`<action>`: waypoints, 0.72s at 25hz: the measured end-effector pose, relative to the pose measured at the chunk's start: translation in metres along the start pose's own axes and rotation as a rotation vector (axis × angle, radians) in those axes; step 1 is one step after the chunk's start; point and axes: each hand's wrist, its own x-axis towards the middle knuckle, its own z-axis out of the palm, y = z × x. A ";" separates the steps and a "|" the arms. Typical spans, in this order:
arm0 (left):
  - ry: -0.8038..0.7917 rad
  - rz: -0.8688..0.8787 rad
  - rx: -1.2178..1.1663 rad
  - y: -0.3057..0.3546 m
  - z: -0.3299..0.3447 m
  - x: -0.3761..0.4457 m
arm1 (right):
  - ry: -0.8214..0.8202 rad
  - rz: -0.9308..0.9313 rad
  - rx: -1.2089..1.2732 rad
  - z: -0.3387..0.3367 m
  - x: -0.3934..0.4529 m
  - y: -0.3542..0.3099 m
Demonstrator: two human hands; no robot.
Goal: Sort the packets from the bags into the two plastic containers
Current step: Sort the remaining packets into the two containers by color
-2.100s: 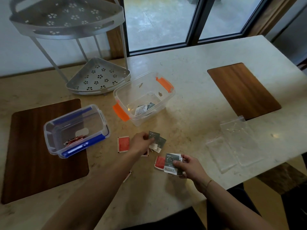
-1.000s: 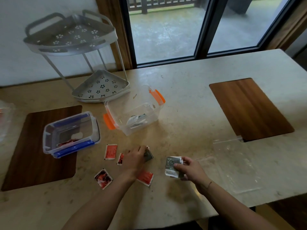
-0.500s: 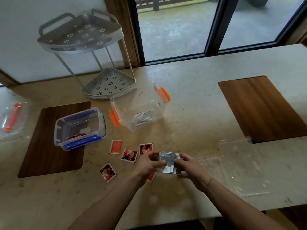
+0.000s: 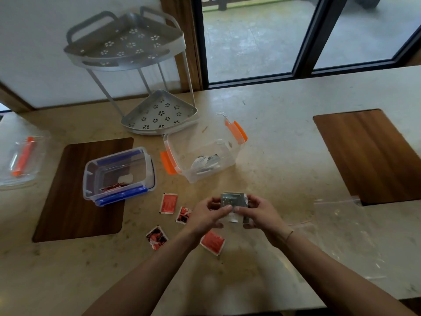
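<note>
I have both hands together over the tabletop (image 4: 284, 137), each pinching the same small stack of grey packets (image 4: 233, 200): the left hand (image 4: 205, 215) has its thumb and fingers closed on the stack's left edge, the right hand (image 4: 259, 213) on its right edge, so neither is free.

Taking the orange-latched container (image 4: 237, 156) as my landmark: the stack is held just in front of it, on the near side, a little right of its centre. That container already has grey packets lying in its bottom, so I judge it to be where this stack belongs. It lies straight ahead of the hands, with its long axis running from the near-left latch to the far-right one, and the right hand looks slightly nearer its open mouth.

The blue-latched container (image 4: 145, 174) sits to the landmark's left, with something red inside. Four red packets (image 4: 168, 202) lie loose on the tabletop, near-left of the landmark, beside my left hand. The empty clear bags (image 4: 341, 229) lie to its near right.
</note>
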 end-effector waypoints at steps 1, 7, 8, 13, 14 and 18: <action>-0.042 0.004 -0.008 0.009 -0.008 0.001 | 0.007 -0.027 -0.017 0.004 0.004 -0.013; -0.038 0.132 0.100 0.082 -0.060 0.026 | 0.065 -0.231 -0.237 0.024 0.054 -0.105; 0.001 0.142 0.096 0.093 -0.067 0.035 | 0.063 -0.237 -0.256 0.027 0.067 -0.119; 0.150 0.072 0.061 0.132 -0.094 0.097 | 0.021 -0.147 -0.281 0.050 0.131 -0.166; 0.171 0.049 0.058 0.136 -0.095 0.109 | 0.041 -0.132 -0.292 0.053 0.142 -0.170; 0.159 -0.107 0.080 0.131 -0.088 0.159 | 0.165 -0.031 -0.413 0.057 0.190 -0.160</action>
